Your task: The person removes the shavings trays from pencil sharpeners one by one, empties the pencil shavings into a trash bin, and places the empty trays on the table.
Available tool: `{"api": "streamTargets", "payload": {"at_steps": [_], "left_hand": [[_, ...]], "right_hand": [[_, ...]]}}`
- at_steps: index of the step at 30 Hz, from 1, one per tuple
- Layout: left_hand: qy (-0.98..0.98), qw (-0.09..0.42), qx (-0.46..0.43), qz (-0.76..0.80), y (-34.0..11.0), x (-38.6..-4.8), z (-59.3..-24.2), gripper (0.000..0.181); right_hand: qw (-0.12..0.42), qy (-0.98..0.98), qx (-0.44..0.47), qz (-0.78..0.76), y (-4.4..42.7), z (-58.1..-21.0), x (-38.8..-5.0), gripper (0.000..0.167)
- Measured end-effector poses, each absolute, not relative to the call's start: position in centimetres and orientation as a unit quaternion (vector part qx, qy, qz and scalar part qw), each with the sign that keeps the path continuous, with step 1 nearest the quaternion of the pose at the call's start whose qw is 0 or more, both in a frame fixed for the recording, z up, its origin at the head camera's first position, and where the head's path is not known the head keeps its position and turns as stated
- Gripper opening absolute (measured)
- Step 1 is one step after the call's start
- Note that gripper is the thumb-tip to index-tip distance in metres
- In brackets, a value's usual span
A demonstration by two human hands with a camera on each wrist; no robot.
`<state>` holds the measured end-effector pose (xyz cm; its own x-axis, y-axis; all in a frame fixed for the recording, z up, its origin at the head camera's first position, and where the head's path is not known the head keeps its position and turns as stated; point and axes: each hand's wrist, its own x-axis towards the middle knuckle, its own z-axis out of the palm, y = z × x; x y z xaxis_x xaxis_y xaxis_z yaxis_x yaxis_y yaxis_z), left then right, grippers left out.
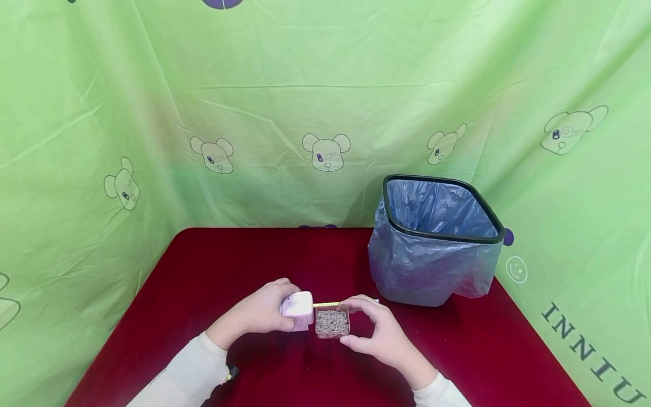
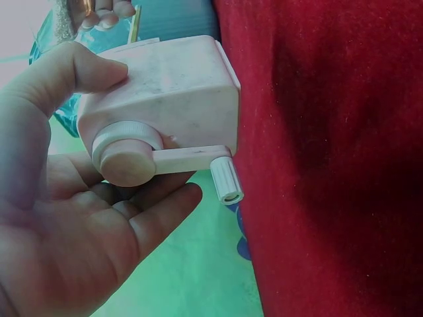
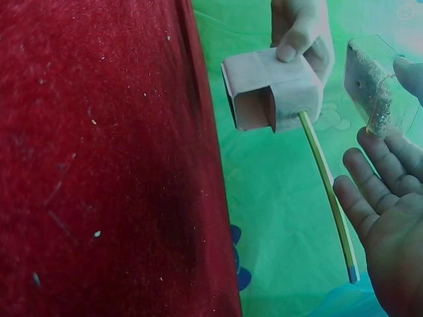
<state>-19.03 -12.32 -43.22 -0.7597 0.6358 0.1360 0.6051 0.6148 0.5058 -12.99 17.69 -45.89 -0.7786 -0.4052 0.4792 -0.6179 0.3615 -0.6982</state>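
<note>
My left hand (image 1: 264,308) grips a pale pink crank pencil sharpener (image 1: 299,305), thumb on one side. Its crank arm and ribbed knob (image 2: 227,180) face the wrist in the left wrist view. A yellow pencil (image 3: 324,172) sticks out of the sharpener. Below the pencil hole, the drawer slot (image 3: 253,109) gapes. With thumb and fingers, my right hand (image 1: 383,333) holds the clear shavings drawer (image 3: 380,89), which is loaded with grey-brown shavings (image 1: 333,323). The drawer is out of the sharpener, close beside it.
A trash bin (image 1: 417,295) with a black rim and blue bag stands at the table's right back. Small light specks (image 3: 97,234) lie on the red tabletop (image 1: 254,254). Green printed curtains (image 1: 264,107) surround the table.
</note>
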Motion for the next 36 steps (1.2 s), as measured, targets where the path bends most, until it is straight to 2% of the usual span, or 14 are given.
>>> {"api": "streamTargets", "payload": {"at_steps": [36], "left_hand": [[0.899,0.056,0.334,0.279,-12.13,-18.83,-43.60,0.054]], "right_hand": [[0.108,-0.805,0.322,0.486,17.94,-46.03,-13.21,0.055]]}}
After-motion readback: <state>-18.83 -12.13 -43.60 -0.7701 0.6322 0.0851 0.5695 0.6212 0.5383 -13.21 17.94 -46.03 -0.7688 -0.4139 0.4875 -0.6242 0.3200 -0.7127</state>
